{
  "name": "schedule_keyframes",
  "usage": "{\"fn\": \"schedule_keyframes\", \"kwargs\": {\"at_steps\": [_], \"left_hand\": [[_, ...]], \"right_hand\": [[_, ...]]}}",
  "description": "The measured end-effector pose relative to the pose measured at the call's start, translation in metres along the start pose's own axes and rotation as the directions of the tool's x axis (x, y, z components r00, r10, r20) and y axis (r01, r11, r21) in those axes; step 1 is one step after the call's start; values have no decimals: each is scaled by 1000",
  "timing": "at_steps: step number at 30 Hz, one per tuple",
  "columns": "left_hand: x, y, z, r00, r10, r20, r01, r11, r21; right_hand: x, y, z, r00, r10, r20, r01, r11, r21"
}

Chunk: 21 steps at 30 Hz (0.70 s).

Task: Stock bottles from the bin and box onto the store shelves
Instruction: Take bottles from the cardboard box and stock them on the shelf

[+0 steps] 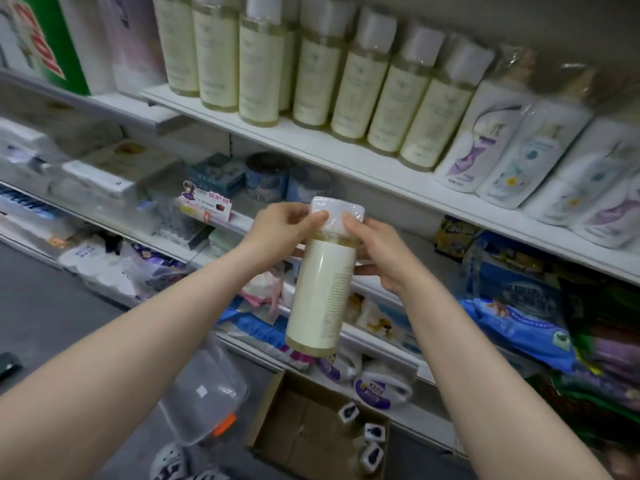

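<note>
Bottle (pixel 322 285) held at frame centre.
Left hand (pixel 277 233) and right hand (pixel 379 252) grip its top end, probably squaring it for the shelf (pixel 311 145).

Head view looks down, near the shelves (pixel 346 158).

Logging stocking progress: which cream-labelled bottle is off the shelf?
The cream-labelled bottle in mid-air below the upper shelf, gripped near its white cap by the left hand and right hand; the other bottles stand in a row on that shelf.
</note>
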<state>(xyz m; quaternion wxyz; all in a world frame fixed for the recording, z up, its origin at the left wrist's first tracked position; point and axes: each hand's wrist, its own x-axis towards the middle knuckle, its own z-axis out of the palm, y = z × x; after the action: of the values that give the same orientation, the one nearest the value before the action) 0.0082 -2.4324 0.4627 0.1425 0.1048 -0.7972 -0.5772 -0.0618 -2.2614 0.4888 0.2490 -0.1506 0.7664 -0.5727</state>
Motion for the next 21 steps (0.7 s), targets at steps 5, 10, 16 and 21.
{"fn": "schedule_keyframes", "kwargs": {"at_steps": [5,10,16,21], "left_hand": [[16,16,-31,997,77,2,-77,996,33],[44,31,-67,996,89,4,-89,996,-22],[81,52,-106,985,174,-17,-175,983,-62],[111,68,-131,969,248,-10,-249,968,-41]], "right_hand": [[10,-30,15,998,-53,-23,53,999,1],[26,-66,36,990,-115,-86,118,993,29],[54,-109,55,968,-200,-150,212,974,74],[76,-142,62,941,-248,-230,271,960,74]]}}
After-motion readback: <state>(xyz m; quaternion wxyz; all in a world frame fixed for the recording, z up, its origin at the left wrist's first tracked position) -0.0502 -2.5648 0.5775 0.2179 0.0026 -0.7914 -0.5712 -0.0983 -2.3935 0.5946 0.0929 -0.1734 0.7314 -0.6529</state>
